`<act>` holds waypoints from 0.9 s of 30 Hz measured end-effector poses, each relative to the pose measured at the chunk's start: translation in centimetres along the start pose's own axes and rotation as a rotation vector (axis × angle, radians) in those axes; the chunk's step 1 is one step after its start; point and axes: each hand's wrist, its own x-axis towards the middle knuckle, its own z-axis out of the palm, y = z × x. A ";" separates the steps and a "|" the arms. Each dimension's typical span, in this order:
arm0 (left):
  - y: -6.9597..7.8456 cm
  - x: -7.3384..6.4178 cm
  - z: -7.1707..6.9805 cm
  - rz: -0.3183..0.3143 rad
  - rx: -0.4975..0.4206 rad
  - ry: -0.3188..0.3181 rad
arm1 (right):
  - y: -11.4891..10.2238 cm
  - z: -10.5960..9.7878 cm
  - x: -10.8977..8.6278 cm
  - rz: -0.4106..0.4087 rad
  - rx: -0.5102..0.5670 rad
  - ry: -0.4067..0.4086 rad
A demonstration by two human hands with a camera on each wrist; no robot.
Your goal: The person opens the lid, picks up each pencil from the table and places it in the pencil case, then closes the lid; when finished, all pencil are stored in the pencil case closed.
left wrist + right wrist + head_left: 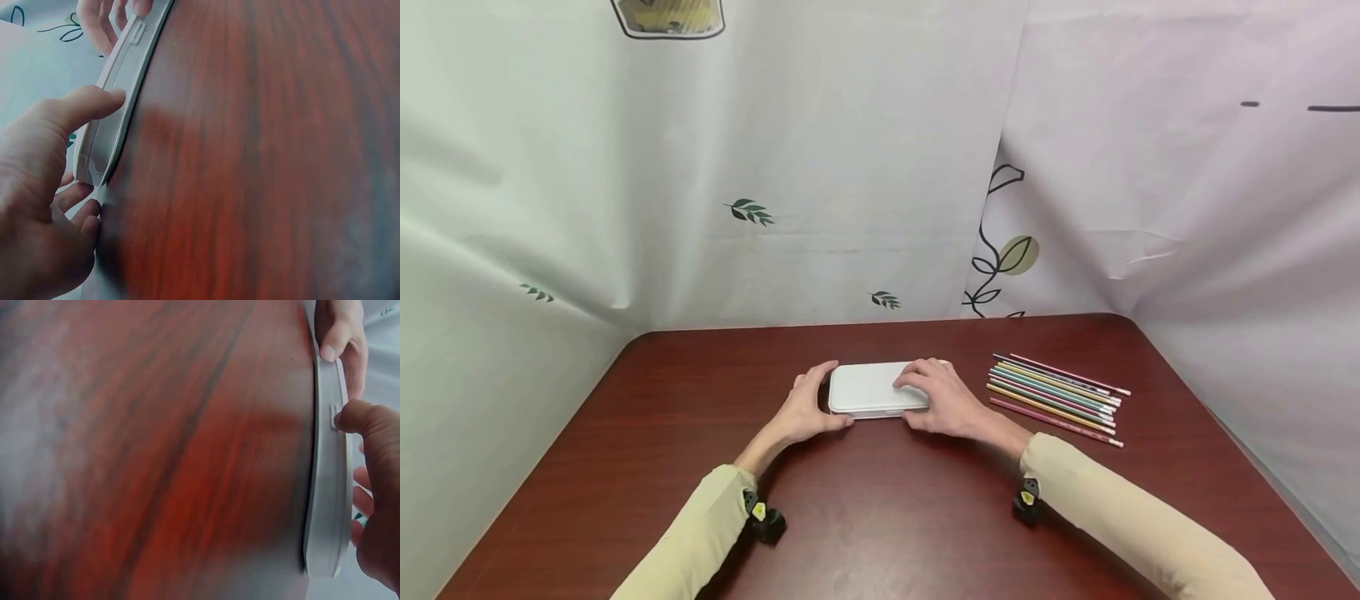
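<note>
A flat white pencil case with rounded corners lies closed on the table, its long side towards me. My left hand holds its left end, the thumb on the front side and the fingers around the far left corner. Over the right part of the lid lies my right hand, fingers bent on top. In the right wrist view, the right thumb touches the small latch on the front side. The left wrist view shows the left thumb lying against that same side. The inside of the case is hidden.
Several striped pencils with white eraser ends lie side by side on the right of the dark red wooden table. A pale cloth printed with leaves hangs behind the table and along both sides.
</note>
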 end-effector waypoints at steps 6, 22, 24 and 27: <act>-0.2 0.1 0.2 -0.030 0.028 0.003 | -0.4 0.5 0.1 0.040 -0.046 -0.017; 0.0 0.0 0.1 -0.056 0.037 -0.020 | -1.4 0.4 0.6 -0.114 -0.388 -0.068; 0.0 0.0 0.1 -0.063 0.038 -0.023 | -1.6 0.5 0.7 -0.178 -0.462 -0.059; 0.1 -0.1 0.0 -0.065 0.034 -0.021 | -1.7 0.7 0.9 -0.269 -0.549 -0.026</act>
